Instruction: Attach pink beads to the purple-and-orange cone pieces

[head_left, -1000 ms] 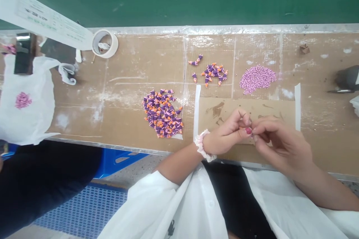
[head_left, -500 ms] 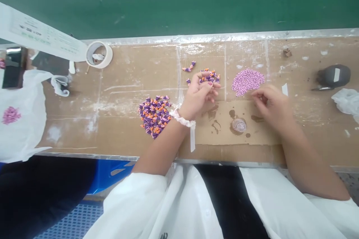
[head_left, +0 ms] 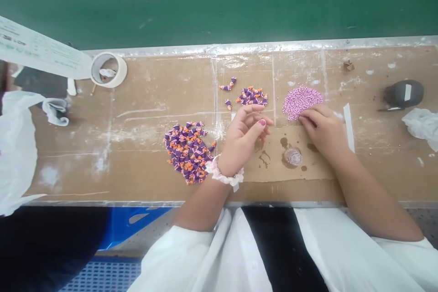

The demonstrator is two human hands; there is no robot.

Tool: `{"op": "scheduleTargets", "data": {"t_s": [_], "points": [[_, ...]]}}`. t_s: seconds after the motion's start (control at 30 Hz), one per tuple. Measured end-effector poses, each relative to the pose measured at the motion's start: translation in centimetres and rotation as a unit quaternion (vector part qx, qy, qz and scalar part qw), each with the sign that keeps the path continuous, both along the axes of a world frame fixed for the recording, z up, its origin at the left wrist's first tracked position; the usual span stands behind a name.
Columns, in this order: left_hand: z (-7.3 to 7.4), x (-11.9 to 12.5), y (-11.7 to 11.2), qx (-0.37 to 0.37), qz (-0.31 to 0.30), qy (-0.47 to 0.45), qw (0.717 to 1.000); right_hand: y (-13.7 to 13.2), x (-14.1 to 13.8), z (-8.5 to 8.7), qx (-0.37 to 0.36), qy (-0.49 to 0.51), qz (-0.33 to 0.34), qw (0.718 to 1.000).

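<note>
My left hand (head_left: 247, 134), with a pale scrunchie (head_left: 224, 175) at its wrist, hovers palm inward with fingers curled and the thumb bent toward them. Whatever it pinches is hidden or too small to name. Just beyond it lies a small group of purple-and-orange figurines (head_left: 252, 96). A bigger heap of the same figurines (head_left: 190, 153) lies left of my wrist. My right hand (head_left: 320, 125) has thumb and fingertips pinched together at the near edge of a pile of tiny pink pieces (head_left: 301, 101). Between my hands, a small clear round dish (head_left: 293, 156) rests on a stained cardboard sheet (head_left: 273, 174).
A tape roll (head_left: 109, 70) stands at the back left by a white printed board (head_left: 41, 48). White plastic (head_left: 17, 146) covers the left end. At the right are a dark rounded object (head_left: 405, 94) and a crumpled clear bag (head_left: 422, 125). A green wall (head_left: 205, 4) closes the back.
My right hand has moved left to the pink pile's near edge. My left hand has drawn back toward me, off the small figurine group. The view has shifted slightly.
</note>
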State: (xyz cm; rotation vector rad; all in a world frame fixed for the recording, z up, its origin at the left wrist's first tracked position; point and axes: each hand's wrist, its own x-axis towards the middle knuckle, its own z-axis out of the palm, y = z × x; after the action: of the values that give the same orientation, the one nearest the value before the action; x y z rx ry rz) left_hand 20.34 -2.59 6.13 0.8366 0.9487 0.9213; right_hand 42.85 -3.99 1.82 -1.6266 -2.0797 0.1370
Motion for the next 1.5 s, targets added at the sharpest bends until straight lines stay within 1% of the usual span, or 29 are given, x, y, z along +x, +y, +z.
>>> {"op": "scheduleTargets", "data": {"t_s": [0.17,0.23,0.27,0.33,0.4,0.5,0.57,0.6,0.7,0.73,0.8,0.87,0.93,1.0,1.07,1.17,1.23,1.33,1.4,1.5], "points": [[-0.4,0.1,-0.3,0.022,-0.023,0.018,0.999,0.1,-0.3,-0.2,-0.028,-0.095,-0.006,0.995],[-0.3,0.2,-0.6,0.04,-0.028,0.027,0.998,0.2,-0.3,-0.5,-0.035,-0.11,-0.009,0.993],[-0.2,0.3,-0.8,0.055,-0.032,0.035,0.997,0.2,-0.2,-0.6,-0.037,-0.101,-0.009,0.994],[0.1,0.6,-1.2,0.102,-0.05,0.069,0.991,0.2,0.0,-0.6,-0.037,-0.056,-0.009,0.998],[0.5,1.0,-1.8,0.166,-0.075,0.122,0.976,0.0,0.1,-0.1,-0.036,0.033,-0.017,0.999],[0.7,1.8,-2.5,0.26,-0.09,0.187,0.943,-0.6,0.1,1.5,-0.046,0.155,-0.011,0.987],[0.6,2.3,-2.9,0.314,-0.071,0.209,0.923,-1.3,-0.3,3.0,-0.088,0.223,0.014,0.971],[0.4,2.5,-2.9,0.341,-0.057,0.219,0.912,-1.7,-0.5,3.7,-0.135,0.284,0.031,0.949],[-0.3,3.0,-3.0,0.414,-0.013,0.232,0.88,-2.8,-1.1,5.3,-0.277,0.442,0.067,0.851],[-0.5,3.2,-2.9,0.431,0.0,0.231,0.872,-3.1,-1.2,5.6,-0.308,0.471,0.071,0.823],[-1.0,3.4,-3.0,0.456,0.018,0.221,0.862,-3.5,-1.5,5.8,-0.353,0.508,0.069,0.783],[-1.4,3.6,-3.1,0.47,0.025,0.207,0.858,-3.6,-1.7,5.9,-0.381,0.531,0.066,0.754],[-1.7,3.8,-3.2,0.477,0.025,0.196,0.856,-3.7,-1.8,6.0,-0.403,0.545,0.065,0.732],[-1.9,3.8,-3.1,0.483,0.026,0.189,0.854,-3.7,-1.9,6.1,-0.418,0.555,0.06,0.716],[-1.9,3.7,-3.0,0.495,0.024,0.184,0.849,-3.7,-1.9,6.3,-0.429,0.56,0.057,0.706],[-1.8,3.5,-2.8,0.514,0.009,0.197,0.835,-3.7,-1.8,6.4,-0.439,0.555,0.056,0.704],[-1.6,3.5,-2.8,0.507,-0.004,0.207,0.837,-3.7,-1.8,6.5,-0.428,0.544,0.055,0.72],[-1.5,3.6,-3.0,0.474,-0.016,0.204,0.856,-3.8,-1.9,6.7,-0.354,0.516,0.055,0.778],[-1.5,3.8,-3.2,0.467,-0.015,0.197,0.862,-4.0,-2.1,6.8,-0.3,0.494,0.058,0.814],[-1.5,3.9,-3.5,0.466,-0.005,0.192,0.864,-4.4,-2.4,6.8,-0.253,0.467,0.058,0.845]]}}
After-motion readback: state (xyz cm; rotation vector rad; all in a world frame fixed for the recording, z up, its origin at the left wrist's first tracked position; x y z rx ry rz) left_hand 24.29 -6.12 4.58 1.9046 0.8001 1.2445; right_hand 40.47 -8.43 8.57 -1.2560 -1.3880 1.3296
